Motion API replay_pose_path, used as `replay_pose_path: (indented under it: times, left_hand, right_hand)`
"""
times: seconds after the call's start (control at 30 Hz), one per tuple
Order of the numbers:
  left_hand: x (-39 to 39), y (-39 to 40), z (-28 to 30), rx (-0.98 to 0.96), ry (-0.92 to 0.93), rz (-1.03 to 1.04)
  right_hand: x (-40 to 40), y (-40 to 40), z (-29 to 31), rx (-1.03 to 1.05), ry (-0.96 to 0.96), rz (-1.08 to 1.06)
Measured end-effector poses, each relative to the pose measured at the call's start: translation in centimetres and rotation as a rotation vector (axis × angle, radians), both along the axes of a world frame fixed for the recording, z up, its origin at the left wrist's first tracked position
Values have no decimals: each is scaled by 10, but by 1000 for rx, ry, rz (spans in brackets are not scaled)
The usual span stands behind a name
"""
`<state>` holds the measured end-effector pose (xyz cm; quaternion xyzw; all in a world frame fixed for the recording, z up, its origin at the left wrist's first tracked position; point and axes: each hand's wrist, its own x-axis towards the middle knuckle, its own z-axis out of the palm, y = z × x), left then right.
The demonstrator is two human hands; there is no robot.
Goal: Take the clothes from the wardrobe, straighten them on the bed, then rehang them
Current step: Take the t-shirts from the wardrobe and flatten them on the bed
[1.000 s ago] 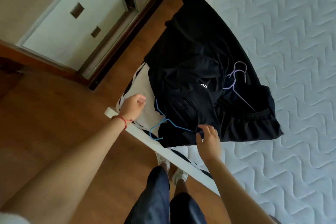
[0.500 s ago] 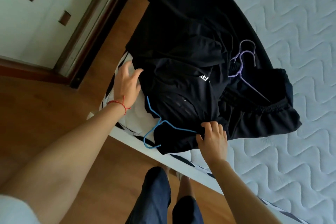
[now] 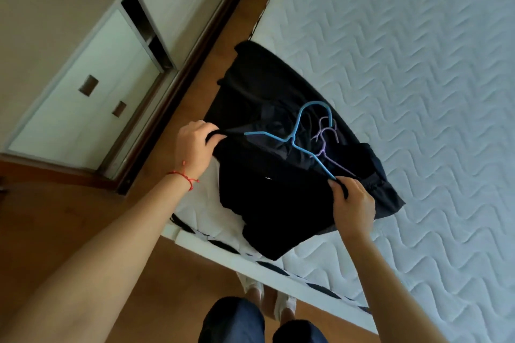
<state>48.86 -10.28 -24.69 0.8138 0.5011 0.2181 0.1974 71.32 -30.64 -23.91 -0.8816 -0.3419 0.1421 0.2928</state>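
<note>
A black fabric garment (image 3: 267,192) on a thin blue hanger (image 3: 295,139) is lying atop dark clothes at the white quilted bed's (image 3: 418,64) corner, the left hand (image 3: 195,145) and right hand (image 3: 352,203) gripping its shoulders, seemingly straightening it, with pulling taut likely next.

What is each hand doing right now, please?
Left hand: grips one top corner of the black garment.
Right hand: grips the other corner, by the end of the blue hanger.
</note>
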Motion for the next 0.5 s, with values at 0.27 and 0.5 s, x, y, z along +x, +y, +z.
replay_pose_path:
  times: [0.27,0.5]
  left_hand:
    - [48,-13,112,144,-198,-39]
    - [82,-70,208,255,-348,-116]
  right_hand:
    - [42,-19,106,201,1,-125]
    - [64,-81,196,418,-70,-204]
